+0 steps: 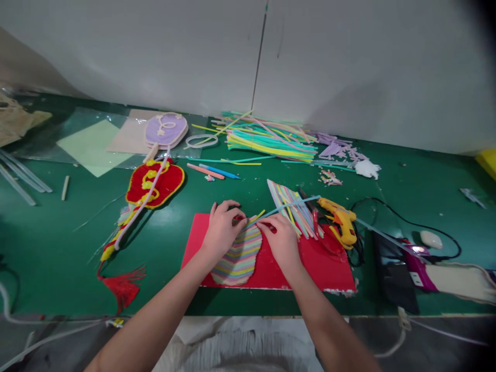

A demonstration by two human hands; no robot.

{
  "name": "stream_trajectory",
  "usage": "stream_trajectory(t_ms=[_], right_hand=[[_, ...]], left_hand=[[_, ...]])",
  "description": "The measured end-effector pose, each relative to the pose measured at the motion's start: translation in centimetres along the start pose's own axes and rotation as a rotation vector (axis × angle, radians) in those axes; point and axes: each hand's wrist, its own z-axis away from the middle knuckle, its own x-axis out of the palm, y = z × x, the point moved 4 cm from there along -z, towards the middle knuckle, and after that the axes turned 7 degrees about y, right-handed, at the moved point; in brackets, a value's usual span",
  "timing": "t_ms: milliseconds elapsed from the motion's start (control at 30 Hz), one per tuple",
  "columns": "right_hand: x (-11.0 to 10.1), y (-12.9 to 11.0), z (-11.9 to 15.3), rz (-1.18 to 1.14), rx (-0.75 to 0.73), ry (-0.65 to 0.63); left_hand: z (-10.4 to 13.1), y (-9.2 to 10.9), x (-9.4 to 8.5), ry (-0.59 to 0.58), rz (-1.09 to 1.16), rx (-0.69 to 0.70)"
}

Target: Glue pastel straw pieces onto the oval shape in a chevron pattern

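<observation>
A striped pastel piece (pixel 239 259) with a rounded outline lies on the red board (pixel 310 268). At its upper edge my left hand (pixel 225 227) is closed, thumb and fingertips pinching near the end of a blue strip. My right hand (pixel 279 238) pinches the same blue strip (pixel 289 204) a little to the right. The strip's free end rises to the right, close to the glue gun's nozzle. A short yellow strip end shows between the hands. Right of my right hand lies a second striped piece (pixel 289 204) with loose strip ends, partly on the board.
An orange glue gun (pixel 341 219) with a black cable lies right of the board, near a purple power strip (pixel 420 268). Bundled fuzzy strips (pixel 271 139) lie behind. A red fan (pixel 166 183) and a purple fan (pixel 166 129) are at left, pens (pixel 219 171) in the middle.
</observation>
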Motion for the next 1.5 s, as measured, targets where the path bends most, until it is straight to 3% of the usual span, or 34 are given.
stream_trajectory(t_ms=[433,600,700,900,1167,1500], right_hand=[[-0.2,-0.2,0.3,0.021,-0.066,0.049],[-1.4,-1.3,1.1,0.111,-0.199,0.067],[-1.7,-1.8,1.8,0.156,-0.316,0.021],[-1.4,-1.6,2.9,0.264,-0.453,-0.083],[-0.8,-1.4,3.3,0.334,-0.440,-0.173],[-0.4,-1.4,3.3,0.370,-0.428,-0.253]], left_hand=[[0.7,0.3,0.2,0.035,-0.076,0.111],[1.1,1.1,-0.5,0.065,-0.110,0.208],[2.1,1.6,-1.0,0.071,-0.142,0.265],[5.4,2.0,-0.8,-0.029,-0.339,0.380],[6.4,1.3,-0.1,-0.133,-0.336,0.354],[6.4,1.3,-0.3,-0.107,-0.303,0.345]])
